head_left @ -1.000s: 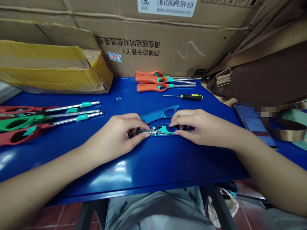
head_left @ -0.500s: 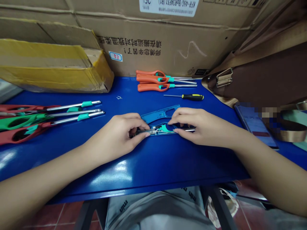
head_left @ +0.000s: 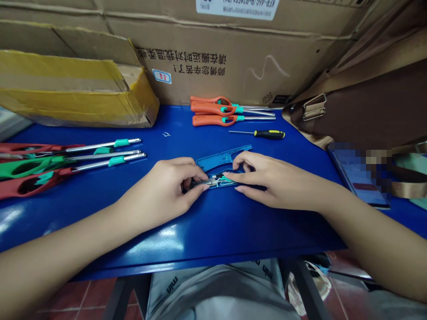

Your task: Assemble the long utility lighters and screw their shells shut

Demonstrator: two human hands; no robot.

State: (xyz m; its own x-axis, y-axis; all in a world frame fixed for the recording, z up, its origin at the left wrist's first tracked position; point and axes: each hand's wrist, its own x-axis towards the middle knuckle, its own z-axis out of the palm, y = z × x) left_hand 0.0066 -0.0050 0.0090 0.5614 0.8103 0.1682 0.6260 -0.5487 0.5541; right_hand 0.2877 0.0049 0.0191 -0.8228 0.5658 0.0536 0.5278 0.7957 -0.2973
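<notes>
On the table lies an opened blue lighter half (head_left: 230, 185), of the long stick kind, with its inner parts exposed. My left hand (head_left: 175, 184) pinches its left end, where a clear tube-like part (head_left: 207, 182) shows between thumb and fingers. My right hand (head_left: 267, 178) is over the right end, fingers apart, its index fingertip at the green trigger (head_left: 228, 178) and its thumb near the lower edge. Much of the trigger and the metal rod is hidden under this hand. Just behind lies the other blue handle shell (head_left: 213, 161), inner side up.
Orange stick lighters (head_left: 211, 120) lie at the back, with a black-and-yellow screwdriver (head_left: 269, 134) before them. Several red and green lighters (head_left: 36, 166) are at left. A yellow-taped cardboard box (head_left: 76, 104) stands back left; a phone (head_left: 360, 178) lies at right.
My right hand's index finger has stretched left over the green trigger, and its thumb has shifted slightly left and down. The metal rod seen earlier is now covered. My left hand keeps its hold.
</notes>
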